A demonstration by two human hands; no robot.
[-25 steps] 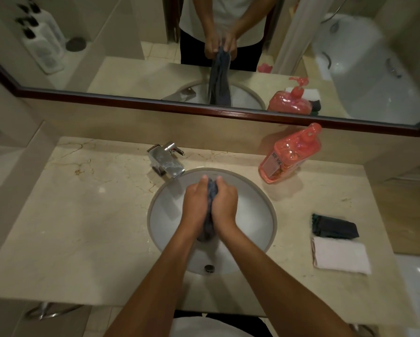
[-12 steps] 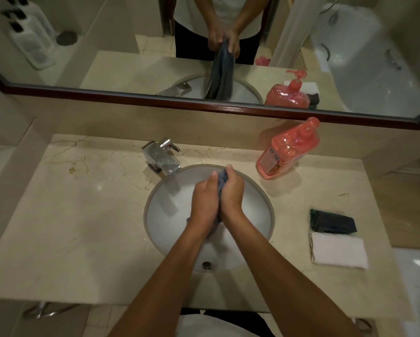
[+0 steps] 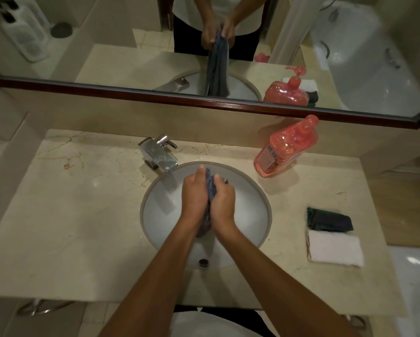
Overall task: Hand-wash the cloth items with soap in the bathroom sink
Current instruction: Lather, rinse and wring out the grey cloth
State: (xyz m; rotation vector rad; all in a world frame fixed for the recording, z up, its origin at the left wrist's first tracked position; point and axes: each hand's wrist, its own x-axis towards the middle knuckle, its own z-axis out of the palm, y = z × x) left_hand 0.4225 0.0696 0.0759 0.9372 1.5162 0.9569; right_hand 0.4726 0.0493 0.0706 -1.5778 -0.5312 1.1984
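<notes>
We hold both hands over the sink (image 3: 252, 215). Beyond and left of the left hand (image 3: 195, 193) stands the tap (image 3: 158, 156). The left hand's fingers are curled round the blue cloth (image 3: 211, 186). The cloth is bunched between the two hands, above the basin. The right hand (image 3: 222, 203) grips the same cloth from the other side. Beyond and right of it stands the soap bottle (image 3: 286, 147). Farther right on the counter (image 3: 70, 215) lie a dark cloth (image 3: 329, 220) and a white cloth (image 3: 334, 249), touching.
</notes>
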